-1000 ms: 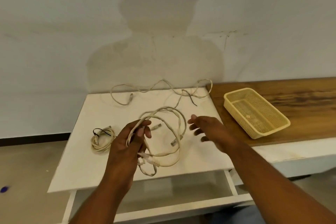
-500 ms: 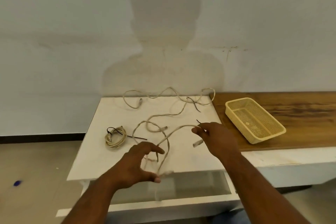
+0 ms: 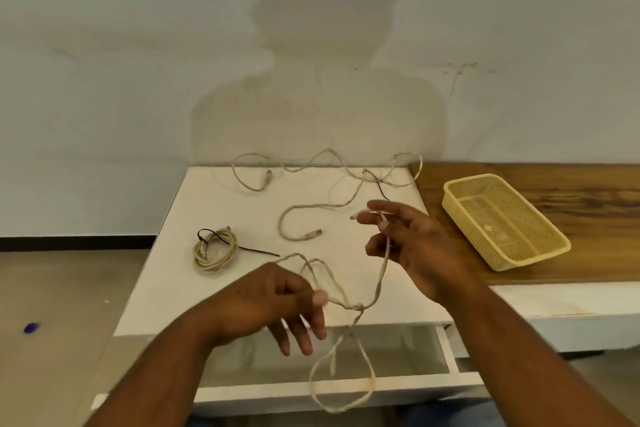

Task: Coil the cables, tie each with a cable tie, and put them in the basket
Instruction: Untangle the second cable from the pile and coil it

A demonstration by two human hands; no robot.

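Note:
A beige cable (image 3: 380, 279) hangs uncoiled between my hands. My right hand (image 3: 412, 243) pinches it near its plug end, above the white table (image 3: 166, 274). My left hand (image 3: 277, 298) holds another part of the same cable with thumb and forefinger, and a loop dangles over the open drawer (image 3: 398, 354). A coiled beige cable (image 3: 214, 251) bound with a black cable tie lies at the table's left. A second loose beige cable (image 3: 298, 218) snakes along the table's back. The yellow mesh basket (image 3: 453, 196) sits on the wooden top to the right, with no cables in it.
A loose black cable tie (image 3: 258, 251) lies beside the coiled cable, and another black tie (image 3: 379, 184) lies near the back right of the table. The wooden counter (image 3: 571, 184) runs right. A wall stands close behind. A small blue object (image 3: 31, 327) lies on the floor.
The cable that my left hand held as a coil has come apart and now hangs loose. My right hand took its plug end and lifted it; my left hand dropped lower.

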